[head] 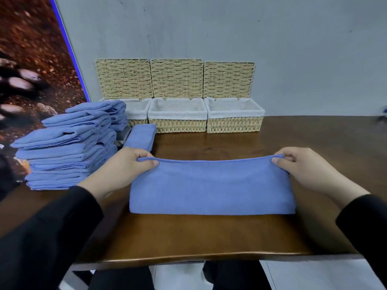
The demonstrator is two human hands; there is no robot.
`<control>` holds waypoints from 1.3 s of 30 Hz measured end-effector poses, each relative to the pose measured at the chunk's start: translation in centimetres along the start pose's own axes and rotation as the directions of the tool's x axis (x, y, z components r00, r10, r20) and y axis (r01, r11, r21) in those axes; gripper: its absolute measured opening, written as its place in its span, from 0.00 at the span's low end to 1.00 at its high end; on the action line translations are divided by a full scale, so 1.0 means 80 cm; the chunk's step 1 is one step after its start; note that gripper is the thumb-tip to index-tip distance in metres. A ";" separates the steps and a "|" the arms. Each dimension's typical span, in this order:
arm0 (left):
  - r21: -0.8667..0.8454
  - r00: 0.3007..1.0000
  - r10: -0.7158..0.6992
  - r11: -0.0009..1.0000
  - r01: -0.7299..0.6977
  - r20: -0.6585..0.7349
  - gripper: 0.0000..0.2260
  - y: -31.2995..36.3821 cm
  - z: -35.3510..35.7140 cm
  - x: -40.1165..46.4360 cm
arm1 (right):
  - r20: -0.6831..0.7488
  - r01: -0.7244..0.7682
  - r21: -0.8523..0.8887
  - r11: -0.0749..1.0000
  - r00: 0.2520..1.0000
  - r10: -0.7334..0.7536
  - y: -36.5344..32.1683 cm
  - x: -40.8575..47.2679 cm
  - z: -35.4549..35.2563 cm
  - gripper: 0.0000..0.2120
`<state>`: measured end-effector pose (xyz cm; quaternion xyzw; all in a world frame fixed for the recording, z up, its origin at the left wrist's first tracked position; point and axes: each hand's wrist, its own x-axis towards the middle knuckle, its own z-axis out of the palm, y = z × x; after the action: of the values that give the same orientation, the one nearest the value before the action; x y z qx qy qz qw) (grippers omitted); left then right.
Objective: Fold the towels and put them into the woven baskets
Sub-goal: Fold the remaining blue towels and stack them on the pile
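We held the blue towel [211,187] on the wooden table [314,143] directly in front of us. Our left hand [123,166] pinched the far left corner between thumb and curled fingers, and our right hand [301,164] pinched the far right corner the same way. We judged this two-corner grip to serve a purpose: it kept the far edge taut and level, so that the layers stayed aligned for the next fold. The far edge stood slightly raised off the table between our hands and sagged a little in the middle; the near edge lay flat on the wood.

The towel appeared as a wide rectangle, already doubled, with a rounded fold along the near side. Its surface was smooth, matt and free of marked creases.

A stack of towels [67,147] stood at the left, within easy reach. One narrow folded towel [141,136] lay just in front of the left woven basket [136,113]. The middle basket [178,117] and right basket [234,117] stood beside it against the wall, lids raised, their white liners showing no towels.
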<state>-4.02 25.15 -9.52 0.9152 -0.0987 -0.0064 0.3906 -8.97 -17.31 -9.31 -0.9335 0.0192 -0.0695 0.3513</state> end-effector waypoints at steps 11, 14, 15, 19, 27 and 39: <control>0.377 0.857 0.330 0.793 -0.480 0.397 0.18 0.035 0.090 0.025 | 0.097 0.290 -0.276 0.916 0.957 -0.273 -0.009 0.013 0.090 0.05; 0.447 0.852 0.229 0.771 -0.454 0.471 0.20 0.024 0.103 0.032 | 0.141 0.276 -0.420 0.865 0.961 -0.238 -0.002 0.015 0.102 0.09; 0.465 0.861 0.229 0.763 -0.448 0.454 0.21 0.021 0.105 0.035 | 0.104 0.276 -0.453 0.848 0.961 -0.257 -0.006 0.015 0.103 0.10; 0.581 0.911 0.189 0.718 -0.384 0.367 0.22 0.029 0.113 0.051 | 0.013 0.377 -0.364 0.852 0.916 -0.400 -0.049 0.006 0.117 0.11; 0.706 0.930 0.256 0.605 -0.368 0.265 0.17 0.053 0.095 0.051 | 0.017 0.229 -0.362 0.904 0.971 -0.239 -0.051 0.056 0.163 0.17; 0.411 0.942 0.263 0.850 -0.329 0.210 0.19 -0.038 0.086 0.069 | 0.243 0.368 -0.142 0.919 0.913 -0.328 -0.027 0.109 0.165 0.19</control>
<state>1.29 21.27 -16.09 0.9503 -0.2659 0.0097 0.1616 1.50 -7.83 -16.70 -0.9524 -0.1794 -0.0282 0.2450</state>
